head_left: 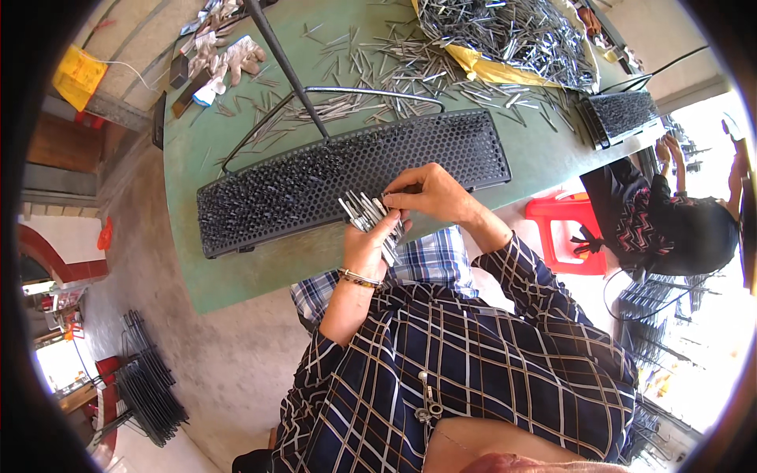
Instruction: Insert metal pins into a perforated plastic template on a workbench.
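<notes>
My left hand [367,251] is closed around a bundle of thin silvery metal rods [364,211], which fan out above the fingers and poke out below. Over the top of this bundle, my right hand [434,195] pinches with thumb and forefinger. What sits between those fingertips is too small to make out. Just beyond both hands lies a long black perforated rack [410,150] with a grid of round holes. Many dark upright pieces fill its left part, while open holes show across the middle and right. A bent metal wire frame [378,90] runs along its far side.
Loose rods [371,59] lie scattered over the green table [221,288]. A large heap of rods [512,35] rests on yellow sheeting at the back. Work gloves [236,59] lie far left. At right, another person [678,229] works beside a red stool [552,217].
</notes>
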A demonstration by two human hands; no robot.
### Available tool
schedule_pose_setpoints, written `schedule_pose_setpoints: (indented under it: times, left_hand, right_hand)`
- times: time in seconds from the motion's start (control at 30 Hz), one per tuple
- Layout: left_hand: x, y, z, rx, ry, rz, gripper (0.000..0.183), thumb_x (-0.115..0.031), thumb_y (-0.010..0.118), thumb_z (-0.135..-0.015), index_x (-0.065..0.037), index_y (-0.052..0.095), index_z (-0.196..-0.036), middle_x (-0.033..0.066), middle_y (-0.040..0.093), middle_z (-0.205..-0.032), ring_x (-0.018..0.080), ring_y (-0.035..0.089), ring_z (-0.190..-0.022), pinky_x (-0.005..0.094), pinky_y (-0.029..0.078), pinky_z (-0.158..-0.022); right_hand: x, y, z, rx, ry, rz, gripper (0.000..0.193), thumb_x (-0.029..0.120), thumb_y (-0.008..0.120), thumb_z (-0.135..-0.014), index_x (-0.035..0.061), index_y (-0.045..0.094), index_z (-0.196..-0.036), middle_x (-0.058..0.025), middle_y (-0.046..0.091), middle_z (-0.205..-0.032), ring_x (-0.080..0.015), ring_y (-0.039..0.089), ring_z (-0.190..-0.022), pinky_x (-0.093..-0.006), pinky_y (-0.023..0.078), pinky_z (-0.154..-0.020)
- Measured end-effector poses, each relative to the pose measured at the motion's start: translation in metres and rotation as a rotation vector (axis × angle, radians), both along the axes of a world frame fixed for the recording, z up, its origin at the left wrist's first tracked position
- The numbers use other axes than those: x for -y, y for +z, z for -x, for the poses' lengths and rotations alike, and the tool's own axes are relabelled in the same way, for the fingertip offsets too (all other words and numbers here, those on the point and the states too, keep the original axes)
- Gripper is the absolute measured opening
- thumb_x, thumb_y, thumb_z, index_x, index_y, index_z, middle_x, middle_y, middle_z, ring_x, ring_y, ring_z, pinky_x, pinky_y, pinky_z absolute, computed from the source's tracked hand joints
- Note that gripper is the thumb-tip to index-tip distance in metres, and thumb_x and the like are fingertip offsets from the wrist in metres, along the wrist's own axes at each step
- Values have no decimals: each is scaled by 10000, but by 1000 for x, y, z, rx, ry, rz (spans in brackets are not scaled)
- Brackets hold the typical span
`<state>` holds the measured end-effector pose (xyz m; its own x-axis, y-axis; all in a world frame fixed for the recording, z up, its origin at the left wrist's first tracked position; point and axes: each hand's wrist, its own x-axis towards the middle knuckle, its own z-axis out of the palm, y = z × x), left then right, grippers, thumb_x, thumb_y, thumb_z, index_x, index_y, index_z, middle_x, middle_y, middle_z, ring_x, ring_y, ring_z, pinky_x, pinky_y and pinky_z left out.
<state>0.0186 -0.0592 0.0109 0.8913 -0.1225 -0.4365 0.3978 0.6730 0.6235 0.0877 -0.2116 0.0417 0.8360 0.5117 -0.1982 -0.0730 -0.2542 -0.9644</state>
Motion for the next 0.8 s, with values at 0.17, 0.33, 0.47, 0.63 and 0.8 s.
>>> schedule_pose_setpoints:
  times: [0.17,0.33,0.47,0.63,0.8]
  left_hand:
    - [-2,-2,0,-61,45,36,167,-3,637,-823,-15,591,-983,83,633,-916,215,642,-868,369,564,-754]
    - [-2,-2,3,-138,6,32,199,-30,656,-816,-38,577,-998,77,618,-937,237,629,-927,403,552,-792]
    - [1,-6,4,-128,-14,48,183,-19,661,-811,-26,578,-974,77,608,-914,236,638,-875,386,569,-733]
    - [1,-6,5,-137,-28,59,182,-17,658,-811,-27,578,-975,77,608,-913,236,639,-869,383,570,-728]
    - [1,-7,4,-141,-33,55,179,-11,650,-815,-27,577,-978,77,609,-914,237,641,-865,380,572,-720]
  right_hand:
    - [1,-2,-8,-14,-146,-120,214,114,654,-826,-46,654,-968,-82,672,-819,-91,615,-731,-235,496,-665]
    - [5,2,-40,416,-359,-53,219,131,631,-847,-22,641,-1004,-100,673,-837,-118,614,-726,-262,495,-669]
    - [1,-3,-62,599,-374,23,208,124,635,-835,6,647,-1005,-117,673,-878,-182,629,-719,-291,496,-668]
    - [2,-9,-67,711,-309,73,181,115,626,-836,15,650,-985,-113,663,-914,-211,634,-763,-307,493,-664]
    - [3,-11,-67,723,-279,71,168,112,615,-845,32,649,-989,-109,658,-926,-215,636,-797,-313,492,-671]
